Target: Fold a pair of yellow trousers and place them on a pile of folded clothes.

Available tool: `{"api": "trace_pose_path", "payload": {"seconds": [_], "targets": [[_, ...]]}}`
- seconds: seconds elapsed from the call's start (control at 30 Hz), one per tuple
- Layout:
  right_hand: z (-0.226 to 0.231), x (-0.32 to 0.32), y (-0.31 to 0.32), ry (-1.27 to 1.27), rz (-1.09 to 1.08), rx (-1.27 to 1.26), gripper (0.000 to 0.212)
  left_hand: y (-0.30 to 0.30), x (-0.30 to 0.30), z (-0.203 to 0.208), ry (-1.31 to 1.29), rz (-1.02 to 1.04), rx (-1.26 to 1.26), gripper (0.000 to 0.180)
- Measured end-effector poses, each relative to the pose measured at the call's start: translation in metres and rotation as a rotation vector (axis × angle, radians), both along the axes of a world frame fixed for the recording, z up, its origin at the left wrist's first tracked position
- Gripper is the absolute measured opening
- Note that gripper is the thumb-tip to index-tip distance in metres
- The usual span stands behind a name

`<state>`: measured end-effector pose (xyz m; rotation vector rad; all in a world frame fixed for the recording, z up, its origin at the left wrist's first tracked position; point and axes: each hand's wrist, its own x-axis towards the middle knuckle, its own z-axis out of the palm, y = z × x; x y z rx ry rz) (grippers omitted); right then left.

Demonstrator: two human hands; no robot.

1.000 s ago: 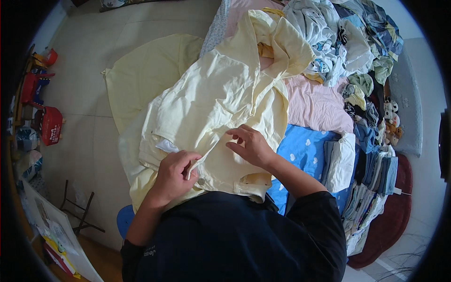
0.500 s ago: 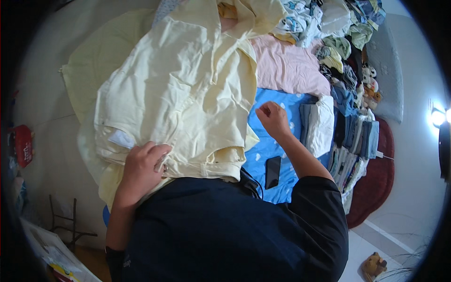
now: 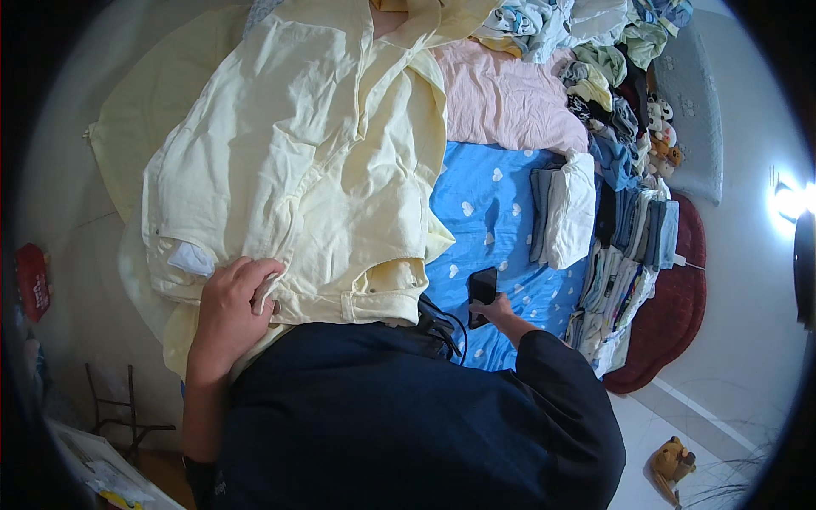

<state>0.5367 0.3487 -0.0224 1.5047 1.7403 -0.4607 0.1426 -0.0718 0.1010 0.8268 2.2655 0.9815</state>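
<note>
Near: the person's dark shirt (image 3: 399, 408) fills the foreground, and pale yellow trousers (image 3: 280, 127) lie before it, waist end toward the body, legs running away. The left hand (image 3: 236, 293) has thumb and fingers closed on the front edge of the trousers beside the waistband (image 3: 374, 308); a white pocket lining (image 3: 191, 258) pokes out just left of it. The right hand (image 3: 495, 308) reaches to the lower part of a black phone (image 3: 482, 286), fingers overlapping it; whether they are clamped on it I cannot tell from here. A black cable (image 3: 461, 344) curves between phone and trousers.

Middle: the phone lies over a blue heart-patterned cloth (image 3: 476, 229). Beyond it are a folded white garment (image 3: 569, 217) and, further right, a row of folded clothes (image 3: 616, 293).

Far: a pink garment (image 3: 510, 93) is spread out, with a loose heap of clothes (image 3: 586, 30) past it.

Note on handling: a light pinch by the left hand should steady the waistband without creasing it; the phone is probably best taken by its long sides, clear of the cable; the pocket lining, in my judgement, wants tucking in so the front can lie flat.
</note>
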Motion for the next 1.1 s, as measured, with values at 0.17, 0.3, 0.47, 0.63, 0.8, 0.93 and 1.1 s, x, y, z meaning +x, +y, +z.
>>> {"api": "trace_pose_path", "payload": {"seconds": [0.17,0.3,0.47,0.63,0.8,0.93,1.1], "targets": [[-0.001,-0.007,-0.022,0.163,-0.018,0.128,0.1,0.001,0.001,-0.001,0.011,0.01,-0.003,0.041],[0.004,-0.015,-0.034,0.181,0.075,0.271,0.092,0.003,0.0,-0.001,0.004,0.018,-0.013,0.039],[0.02,-0.04,-0.042,0.132,0.012,0.244,0.089,0.002,0.0,-0.003,0.02,0.022,0.014,0.038],[0.019,-0.045,-0.049,-0.008,0.075,0.329,0.09,0.003,-0.001,-0.002,-0.004,0.04,0.012,0.037],[0.014,-0.037,-0.047,0.044,0.12,0.347,0.096,0.003,-0.001,-0.003,0.012,0.026,0.023,0.037],[0.013,-0.036,-0.046,0.047,0.124,0.343,0.099,0.002,-0.001,-0.003,-0.009,0.029,0.019,0.037],[0.011,-0.032,-0.045,0.052,0.142,0.355,0.099,0.002,-0.001,-0.004,-0.032,0.035,0.013,0.038]]}}
